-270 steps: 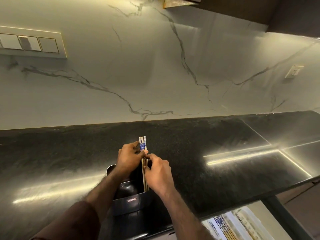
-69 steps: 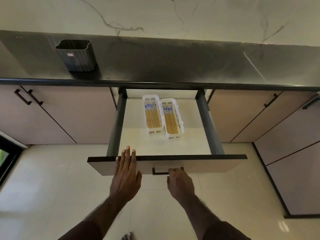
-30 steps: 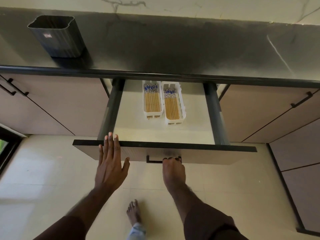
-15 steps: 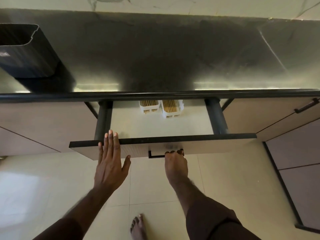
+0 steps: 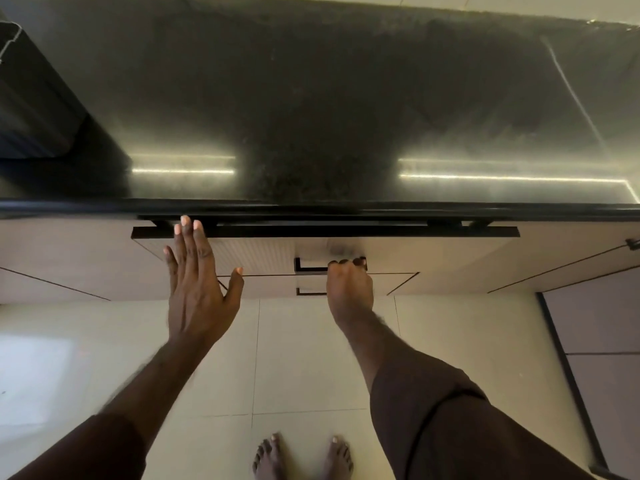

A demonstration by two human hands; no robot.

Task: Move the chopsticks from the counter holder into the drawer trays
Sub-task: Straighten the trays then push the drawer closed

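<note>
The head view looks straight down at the drawer (image 5: 263, 249), which sticks out only a little under the edge of the dark counter (image 5: 329, 98) across the middle of the frame. I judge the step in hand is pushing it shut.

The left hand (image 5: 197, 289) is wide and flat, holding nothing, with its fingertips (image 5: 187, 224) at the drawer's top edge. The right hand (image 5: 349, 285) is curled shut on the drawer handle (image 5: 311, 266).

To do this well, I would push evenly with both hands so the drawer slides straight. I would pull those left fingertips back first, because they could get pinched between the drawer and the counter. I would go slowly at the end so nothing inside gets shaken.

I cannot see the chopsticks or the trays at all; I guess they are inside the drawer, under the counter. The holder (image 5: 31, 109) sits at the upper left of the frame, cut off by the edge, so I cannot see into it. My bare feet (image 5: 301, 457) show at the bottom.
</note>
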